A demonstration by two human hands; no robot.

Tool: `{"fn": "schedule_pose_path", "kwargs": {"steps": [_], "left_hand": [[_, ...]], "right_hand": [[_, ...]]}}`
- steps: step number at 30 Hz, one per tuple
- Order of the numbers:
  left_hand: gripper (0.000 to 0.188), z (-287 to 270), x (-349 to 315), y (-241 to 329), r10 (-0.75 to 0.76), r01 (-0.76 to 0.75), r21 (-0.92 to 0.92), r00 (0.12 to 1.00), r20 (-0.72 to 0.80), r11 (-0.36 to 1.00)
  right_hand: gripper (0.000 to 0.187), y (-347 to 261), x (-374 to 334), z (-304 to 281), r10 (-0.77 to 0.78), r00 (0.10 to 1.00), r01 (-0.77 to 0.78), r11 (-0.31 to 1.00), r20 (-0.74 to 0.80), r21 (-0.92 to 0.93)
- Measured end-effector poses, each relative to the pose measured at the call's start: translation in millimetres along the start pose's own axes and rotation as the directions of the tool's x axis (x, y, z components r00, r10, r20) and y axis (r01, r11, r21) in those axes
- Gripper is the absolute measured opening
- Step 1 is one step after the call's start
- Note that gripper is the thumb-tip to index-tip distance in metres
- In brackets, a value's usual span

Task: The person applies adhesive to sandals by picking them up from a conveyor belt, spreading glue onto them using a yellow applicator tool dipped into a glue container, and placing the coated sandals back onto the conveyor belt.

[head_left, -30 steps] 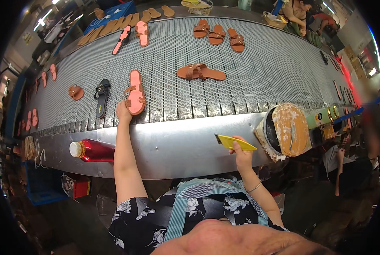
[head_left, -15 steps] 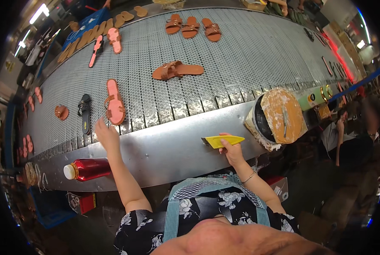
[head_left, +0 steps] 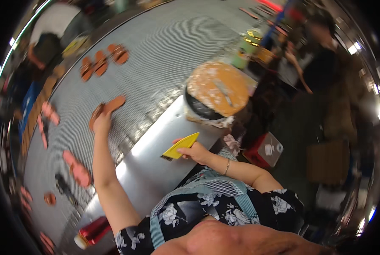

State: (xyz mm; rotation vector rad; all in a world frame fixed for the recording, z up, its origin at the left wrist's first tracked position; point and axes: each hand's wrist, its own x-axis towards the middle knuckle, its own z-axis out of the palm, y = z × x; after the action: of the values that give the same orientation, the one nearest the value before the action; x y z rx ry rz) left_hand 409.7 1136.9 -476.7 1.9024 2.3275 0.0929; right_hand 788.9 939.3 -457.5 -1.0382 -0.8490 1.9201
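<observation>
My left hand reaches out over the grey mesh conveyor belt and its fingers rest on a brown sandal sole. My right hand is closed around a yellow-handled brush, held over the shiny metal edge of the belt. A round pot crusted with orange-brown glue stands just beyond the brush. A pink sandal lies on the belt to the left of my forearm.
More brown soles and pink sandals lie further along the belt, with a black one nearer. A red bottle lies at the lower left. Other people stand at the top left and top right. A red box sits on the floor.
The view has swung sharply to the right and tilted. My left hand left the pink sandal and moved onto the brown sole. My right hand still holds the brush.
</observation>
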Motion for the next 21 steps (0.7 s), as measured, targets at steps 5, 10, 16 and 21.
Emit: {"fn": "schedule_pose_path", "kwargs": {"steps": [5, 10, 16, 21], "left_hand": [[0.031, -32, -27, 29, 0.449, -0.524, -0.049, 0.772, -0.449, 0.851], [0.02, -55, -171, 70, 0.526, -0.546, -0.189, 0.837, -0.148, 0.816], [0.023, -1, -253, 80, 0.307, -0.358, -0.307, 0.93, -0.201, 0.882], [0.053, 19, -257, 126, 0.057, -0.144, -0.273, 0.952, -0.302, 0.951]], "right_hand": [[0.025, -39, -31, -30, -0.101, 0.995, 0.101, 0.993, -0.012, 0.065], [0.022, -85, -64, -70, -0.289, 0.952, 0.294, 0.955, -0.106, 0.037], [0.027, -120, -70, -95, -0.424, 0.884, 0.382, 0.898, -0.198, -0.217], [0.021, -134, -56, -118, -0.563, 0.786, 0.41, 0.785, -0.257, -0.464]]}}
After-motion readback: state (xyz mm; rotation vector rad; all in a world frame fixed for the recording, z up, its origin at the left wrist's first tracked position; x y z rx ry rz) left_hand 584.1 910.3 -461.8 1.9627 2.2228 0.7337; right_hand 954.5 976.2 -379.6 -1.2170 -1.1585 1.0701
